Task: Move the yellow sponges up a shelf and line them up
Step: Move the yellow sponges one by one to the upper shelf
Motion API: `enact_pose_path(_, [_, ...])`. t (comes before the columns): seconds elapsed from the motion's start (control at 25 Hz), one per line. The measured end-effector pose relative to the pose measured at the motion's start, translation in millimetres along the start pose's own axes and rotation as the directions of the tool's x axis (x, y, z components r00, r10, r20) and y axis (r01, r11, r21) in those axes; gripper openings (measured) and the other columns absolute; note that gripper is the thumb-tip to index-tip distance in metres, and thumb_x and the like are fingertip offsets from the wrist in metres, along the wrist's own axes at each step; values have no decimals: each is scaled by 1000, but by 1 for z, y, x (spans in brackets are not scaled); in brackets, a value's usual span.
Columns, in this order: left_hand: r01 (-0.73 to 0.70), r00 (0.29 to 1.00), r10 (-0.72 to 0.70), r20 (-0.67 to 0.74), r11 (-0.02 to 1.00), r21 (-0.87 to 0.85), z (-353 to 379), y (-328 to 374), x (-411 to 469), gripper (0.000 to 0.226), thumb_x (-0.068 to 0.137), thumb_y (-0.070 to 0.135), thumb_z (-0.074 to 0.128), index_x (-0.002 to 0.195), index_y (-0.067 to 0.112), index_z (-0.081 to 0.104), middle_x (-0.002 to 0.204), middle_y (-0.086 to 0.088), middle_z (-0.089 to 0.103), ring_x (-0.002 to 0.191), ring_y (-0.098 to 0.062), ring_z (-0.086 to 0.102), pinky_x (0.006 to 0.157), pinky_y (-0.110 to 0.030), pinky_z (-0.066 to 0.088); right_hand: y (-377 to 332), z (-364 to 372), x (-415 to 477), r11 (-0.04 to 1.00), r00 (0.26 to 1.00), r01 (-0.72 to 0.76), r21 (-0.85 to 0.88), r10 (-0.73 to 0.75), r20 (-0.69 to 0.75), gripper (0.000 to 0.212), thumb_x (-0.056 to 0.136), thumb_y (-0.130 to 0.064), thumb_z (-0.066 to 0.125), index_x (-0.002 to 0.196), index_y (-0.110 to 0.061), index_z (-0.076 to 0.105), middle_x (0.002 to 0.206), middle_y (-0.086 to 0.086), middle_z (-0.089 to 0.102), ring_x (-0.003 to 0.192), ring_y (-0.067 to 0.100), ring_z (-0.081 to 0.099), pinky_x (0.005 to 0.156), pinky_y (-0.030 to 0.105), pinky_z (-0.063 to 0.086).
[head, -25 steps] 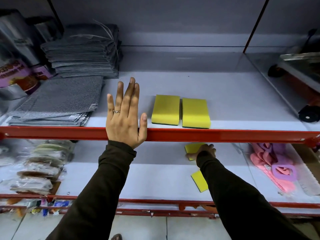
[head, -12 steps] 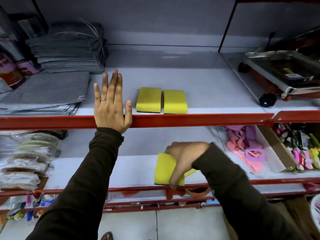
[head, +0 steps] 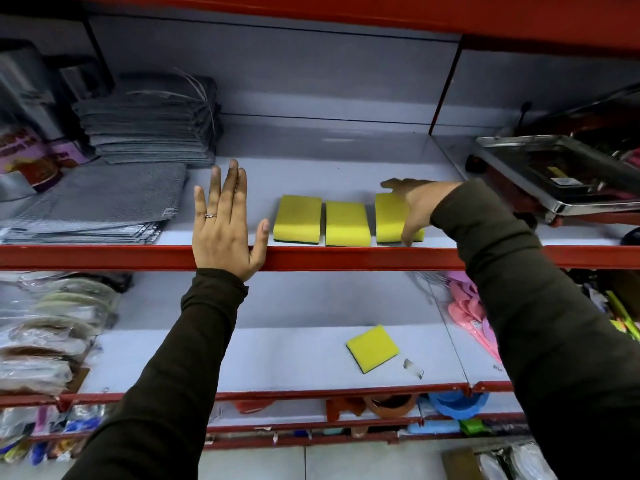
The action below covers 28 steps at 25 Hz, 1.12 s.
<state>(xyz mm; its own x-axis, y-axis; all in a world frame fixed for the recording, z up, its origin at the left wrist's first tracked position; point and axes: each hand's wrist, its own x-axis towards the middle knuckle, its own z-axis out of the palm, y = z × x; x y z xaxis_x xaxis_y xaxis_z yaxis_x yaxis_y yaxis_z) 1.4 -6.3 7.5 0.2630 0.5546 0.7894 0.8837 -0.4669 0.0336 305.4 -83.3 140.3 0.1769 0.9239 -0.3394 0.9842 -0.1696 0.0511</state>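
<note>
Three yellow sponges (head: 347,228) lined on upper shelf (head: 346,174); right hand (head: 412,206) grips the third, partly covering it. One sponge (head: 373,348) below. Left hand (head: 225,223) flat, fingers spread, empty.

The right hand (head: 414,206) covers the right part of the third yellow sponge (head: 389,216), so its grip is unclear. The metal tray (head: 561,174) at far right is cut by the edge. The purple packet's (head: 27,157) print at far left is blurred.

Three sponges (head: 347,223) side by side on upper shelf (head: 346,174); one sponge (head: 373,348) below.
</note>
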Motion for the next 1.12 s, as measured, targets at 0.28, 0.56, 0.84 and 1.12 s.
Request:
enact_pose_path(0.28, [1,1000,-1,-19,1000,2,4,-1,0,75,103,51,21,165,10,11,174,-3,7,162,-27,4,133,-40,-9,10,16,-53,918,929,214,333,-86,-360,94,58,-39,91,141,-27,48,141,4,54,123,17,56,97,26,46])
enact_pose_path(0.56, [-8,999,8,-33,1000,-4,9,-2,-1,75,103,52,20,166,11,7,174,-2,4,161,-32,11,132,-39,-11,-39,183,-43,940,959,-149,306,62,277,94,52,-65,84,123,-9,59,119,8,67,105,24,65,85,34,56])
enact_pose_path(0.84, [-2,999,2,-33,1000,3,6,-1,-1,77,101,51,25,165,10,11,173,-8,16,161,-31,12,132,-41,-7,-52,316,5,790,856,-509,342,421,301,134,59,-66,80,156,-5,11,157,14,27,145,34,30,114,46,40])
enact_pose_path(1.12, [5,1000,-5,-3,1000,-18,3,-1,-2,78,99,47,31,165,9,11,174,-9,14,161,-32,11,132,-51,4,-47,236,-34,946,905,-248,209,149,399,102,58,-46,85,141,-8,40,139,14,46,128,30,50,105,38,50])
